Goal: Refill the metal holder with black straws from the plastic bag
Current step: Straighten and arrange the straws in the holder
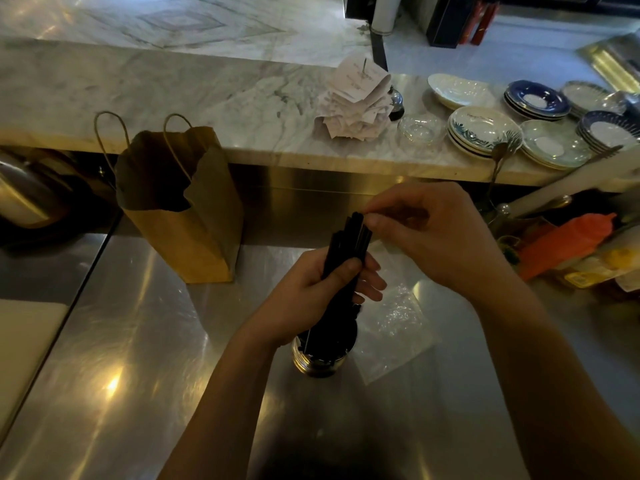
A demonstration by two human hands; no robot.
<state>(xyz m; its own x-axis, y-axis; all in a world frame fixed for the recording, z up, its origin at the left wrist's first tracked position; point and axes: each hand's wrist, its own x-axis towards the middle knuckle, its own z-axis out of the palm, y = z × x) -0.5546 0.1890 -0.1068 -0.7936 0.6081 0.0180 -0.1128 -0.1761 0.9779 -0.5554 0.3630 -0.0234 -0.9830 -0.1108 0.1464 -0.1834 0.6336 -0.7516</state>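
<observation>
A bundle of black straws (349, 244) stands tilted in the round metal holder (322, 358) on the steel counter, lower ends inside it. My left hand (311, 289) is wrapped around the bundle's middle, just above the holder. My right hand (433, 233) pinches the top ends of the straws between thumb and fingertips. A clear plastic bag (394, 330) lies flat and crumpled on the counter, right of the holder and under my right forearm.
A brown paper bag (180, 209) with twine handles stands open to the left. On the marble ledge (173, 98) behind are a spike of paper receipts (356, 98) and stacks of saucers (481, 129). An orange packet (568, 244) and clutter sit at the right.
</observation>
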